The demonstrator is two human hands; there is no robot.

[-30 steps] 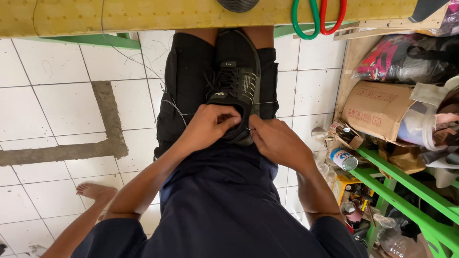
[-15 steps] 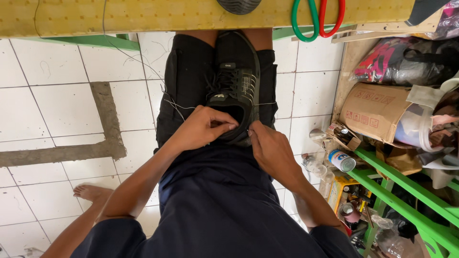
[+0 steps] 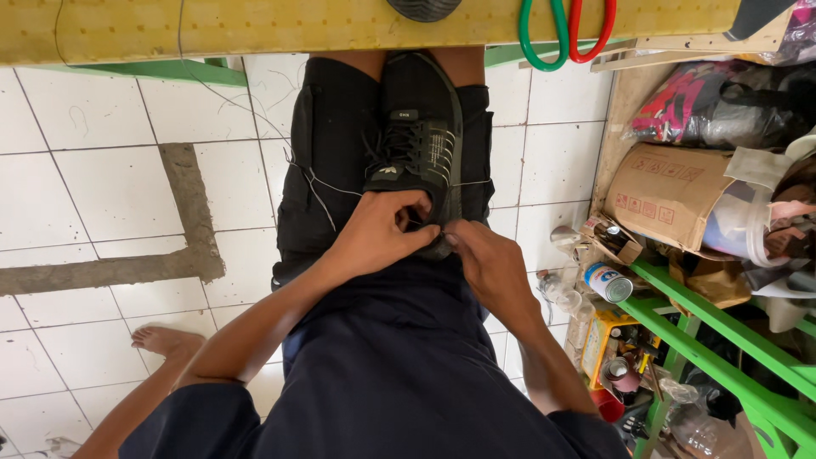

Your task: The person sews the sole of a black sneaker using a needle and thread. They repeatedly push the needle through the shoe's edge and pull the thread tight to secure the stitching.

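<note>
Black shoe (image 3: 418, 149) on the lap, toe pointing away.
Long axis runs straight ahead; left hand (image 3: 380, 234) and right hand (image 3: 489, 268) together, both pinching its near end.

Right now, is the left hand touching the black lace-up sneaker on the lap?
Touching. The head view shows the left hand with its fingers pressed on the heel end of the black lace-up sneaker.

White tiled floor (image 3: 102, 195) (one grey strip), yellow tabletop (image 3: 255, 25); green shelf frame (image 3: 722, 340)
</note>
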